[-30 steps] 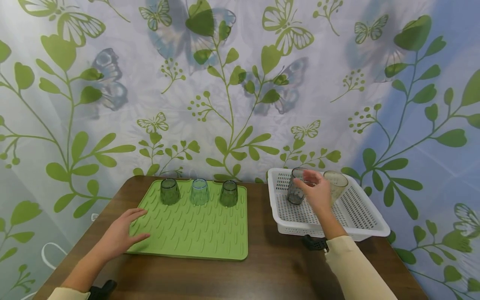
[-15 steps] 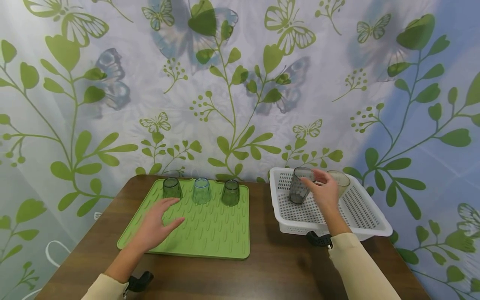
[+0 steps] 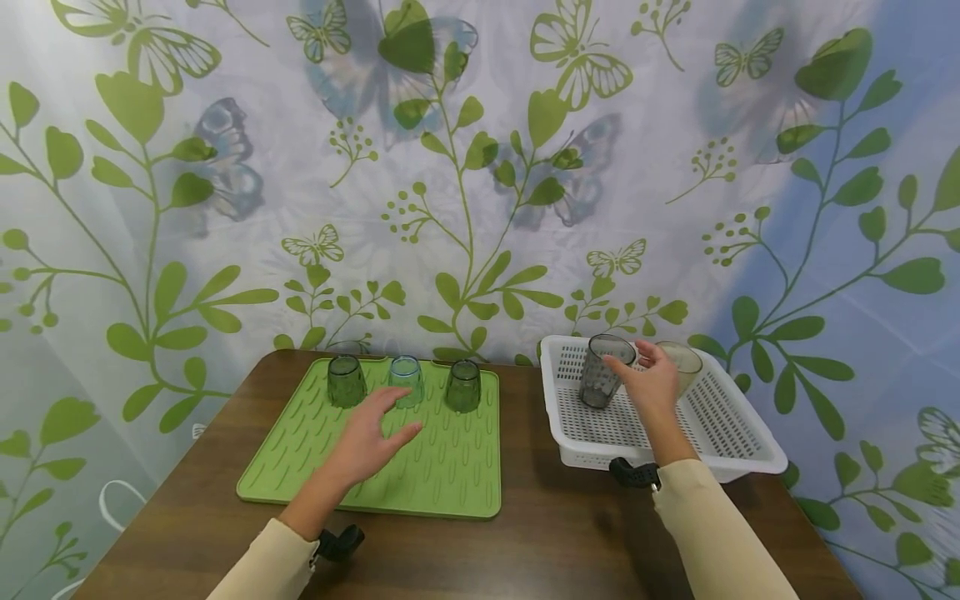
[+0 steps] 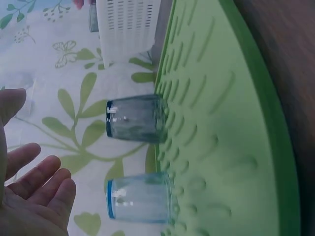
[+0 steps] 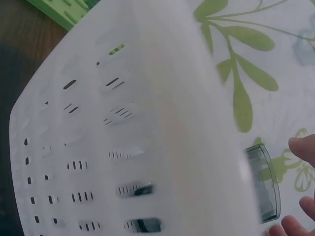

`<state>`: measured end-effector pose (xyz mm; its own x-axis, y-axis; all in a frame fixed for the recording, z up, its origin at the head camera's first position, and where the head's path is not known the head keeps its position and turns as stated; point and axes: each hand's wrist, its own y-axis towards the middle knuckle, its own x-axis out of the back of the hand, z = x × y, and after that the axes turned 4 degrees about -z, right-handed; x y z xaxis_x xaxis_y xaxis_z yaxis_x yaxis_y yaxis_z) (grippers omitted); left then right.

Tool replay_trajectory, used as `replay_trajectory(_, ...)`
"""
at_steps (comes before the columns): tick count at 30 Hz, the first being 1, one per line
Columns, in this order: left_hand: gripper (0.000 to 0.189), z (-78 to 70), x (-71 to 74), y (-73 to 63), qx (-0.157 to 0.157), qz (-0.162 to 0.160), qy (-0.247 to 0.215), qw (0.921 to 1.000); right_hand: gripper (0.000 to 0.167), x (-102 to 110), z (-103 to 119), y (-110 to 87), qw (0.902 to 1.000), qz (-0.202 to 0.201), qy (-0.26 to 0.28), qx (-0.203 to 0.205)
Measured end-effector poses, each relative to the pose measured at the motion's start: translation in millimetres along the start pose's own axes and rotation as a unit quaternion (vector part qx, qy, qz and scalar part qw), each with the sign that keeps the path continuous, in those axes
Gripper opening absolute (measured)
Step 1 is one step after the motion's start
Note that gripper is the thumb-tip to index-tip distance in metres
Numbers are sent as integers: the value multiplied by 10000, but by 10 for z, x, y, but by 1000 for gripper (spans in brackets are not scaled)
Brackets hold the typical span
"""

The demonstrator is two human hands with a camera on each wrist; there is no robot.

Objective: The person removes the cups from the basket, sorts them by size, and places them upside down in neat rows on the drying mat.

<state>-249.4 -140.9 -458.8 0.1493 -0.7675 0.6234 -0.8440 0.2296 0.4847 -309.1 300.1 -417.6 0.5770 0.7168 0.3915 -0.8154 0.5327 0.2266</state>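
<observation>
My right hand (image 3: 652,385) is over the white basket beside a grey drinking glass (image 3: 602,379), its thumb overlapping the glass near the rim. In the right wrist view the thumb (image 5: 304,149) and fingertips are spread beyond the glass rim (image 5: 269,184), with a gap at the thumb. Over the green drying mat (image 3: 300,467), my left hand (image 3: 367,446) holds nothing, its fingers apart. Upside down along the mat's back edge are a green glass (image 3: 346,383), a light-blue glass (image 3: 406,375) and a dark grey-green glass (image 3: 462,387). The left fingertips overlap the light-blue glass in the head view.
The slotted white basket (image 3: 558,454) stands on the right of the brown wooden table (image 3: 525,542), with a pale amber glass (image 3: 684,367) behind my right hand. A curtain (image 3: 480,208) printed with leaves and butterflies hangs right behind the table.
My left hand has moved right across the mat, from its left edge to before the light-blue glass. The right hand has shifted slightly right beside the grey glass, which stays in the basket.
</observation>
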Motion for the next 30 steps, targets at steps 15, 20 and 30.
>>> replay_trajectory(15, 56, -142, -220, 170, 199, 223, -665, 9973, 71, 124, -113, 102, 9968, -464, 600, 266)
replay_trajectory(20, 56, -142, -259, 181, 207, 283, -620, 9975, 61, 206, -161, 171, 9889, -1231, 655, 510)
replay_trajectory(30, 54, -184, -332, 201, 317, 390, -907, 9946, 68, 416, -141, 313, 9922, -1198, 243, -245)
